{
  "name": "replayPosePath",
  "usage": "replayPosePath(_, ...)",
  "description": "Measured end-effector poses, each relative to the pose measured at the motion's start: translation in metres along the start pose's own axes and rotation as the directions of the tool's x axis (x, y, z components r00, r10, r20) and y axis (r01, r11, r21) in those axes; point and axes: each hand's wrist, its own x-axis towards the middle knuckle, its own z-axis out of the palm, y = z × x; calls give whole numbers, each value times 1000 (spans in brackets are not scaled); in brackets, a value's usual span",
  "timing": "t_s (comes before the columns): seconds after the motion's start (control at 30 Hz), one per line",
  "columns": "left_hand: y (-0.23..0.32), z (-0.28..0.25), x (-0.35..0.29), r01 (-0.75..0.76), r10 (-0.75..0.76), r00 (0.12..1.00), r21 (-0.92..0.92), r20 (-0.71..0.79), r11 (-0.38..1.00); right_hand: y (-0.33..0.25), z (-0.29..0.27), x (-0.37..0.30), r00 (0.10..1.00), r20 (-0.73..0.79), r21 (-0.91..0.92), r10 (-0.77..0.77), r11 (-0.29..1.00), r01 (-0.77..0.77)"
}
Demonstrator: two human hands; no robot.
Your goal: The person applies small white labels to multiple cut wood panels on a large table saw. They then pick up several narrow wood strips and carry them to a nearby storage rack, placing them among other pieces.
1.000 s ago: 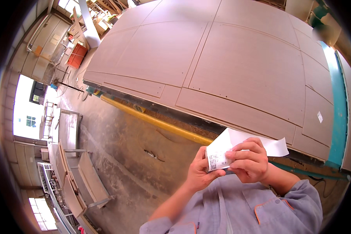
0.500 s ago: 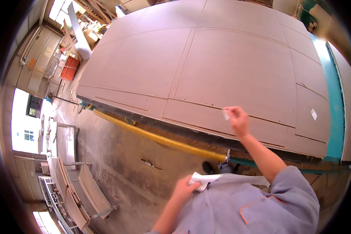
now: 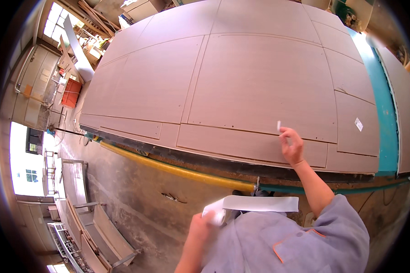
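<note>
A small white label [image 3: 279, 125], thin and flat, is held upright at the fingertips of the right hand [image 3: 293, 148], above a broad panel surface. Its lower end is pinched between the fingertips, which are drawn together, and most of it projects beyond them; the exact placing of the thumb is hard to make out. The label is seen nearly edge-on, so its face cannot be read.

A white paper roll [image 3: 219, 217] is gripped by the left hand [image 3: 201, 231], with the fingers closed around its left side. That hand is blurred, and its fingertips are partly lost against the paper. From the roll, a smooth, ribbon-like strip [image 3: 264, 203] is stretched rightward across the front of a grey cloth shirt [image 3: 300, 248] trimmed in orange.

Beyond the hands, matte, pinkish-grey panels [image 3: 259, 82] are laid edge to edge, divided by thin straight seams that are bowed by the lens. A white diamond-shaped sticker [image 3: 359, 124] is fixed toward the right. The near edge is bordered by a rounded yellow bar [image 3: 177, 170]. The picture's corners are cut off in black.
</note>
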Motion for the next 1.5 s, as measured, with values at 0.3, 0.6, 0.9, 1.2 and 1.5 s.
replayPosePath(0.3, 43, 10, 2, -20, 30, 998, -165, 58, 986, -33, -6, -20, 633, 769, -169, -87, 928, 333)
replayPosePath(0.6, 70, -7, 12, -213, 216, 976, -272, -17, 939, -69, -22, -32, 689, 721, -353, 70, 893, 279)
replayPosePath(0.9, 98, -89, 20, -329, 334, 941, -365, -51, 871, -278, 172, -20, 639, 557, 359, -531, 847, 391)
replayPosePath(1.2, 93, -265, 40, -266, 399, 890, -462, 219, 846, -362, 319, -55, 522, 559, 377, -644, 758, 532)
replayPosePath(1.5, 116, -365, 59, -318, 347, 928, -194, 137, 928, -394, 421, -57, 388, 899, 326, -201, 900, -289)
